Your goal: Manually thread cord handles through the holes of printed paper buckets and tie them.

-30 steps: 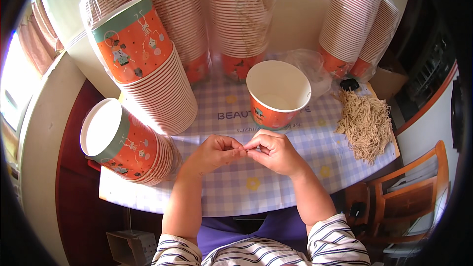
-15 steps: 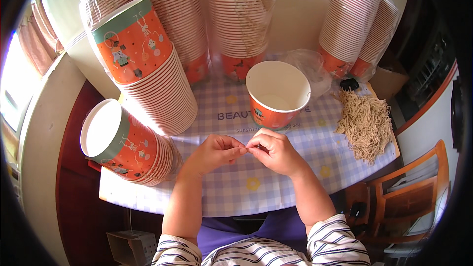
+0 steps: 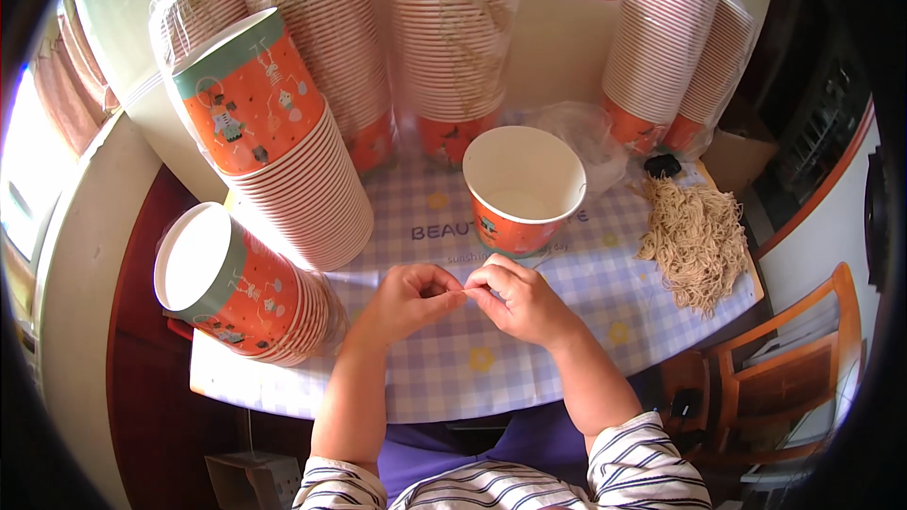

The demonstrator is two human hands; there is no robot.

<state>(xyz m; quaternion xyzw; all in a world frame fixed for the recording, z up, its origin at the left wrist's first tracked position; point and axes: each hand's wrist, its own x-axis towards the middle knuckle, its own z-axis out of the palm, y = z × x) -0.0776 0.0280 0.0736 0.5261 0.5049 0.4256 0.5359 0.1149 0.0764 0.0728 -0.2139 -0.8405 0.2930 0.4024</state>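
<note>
Checked cloth covers the table [image 3: 567, 359]. Left hand [image 3: 408, 297] and right hand [image 3: 520, 300] pinch a thin string [image 3: 465, 292] together, near an orange cup [image 3: 522, 189].

A thin tan string [image 3: 465, 292] stretches short and taut between both hands' fingertips, above the checked tablecloth.

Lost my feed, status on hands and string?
Left hand, right hand pinch thin tan string together. Open orange paper cup just behind. Nothing between.
</note>
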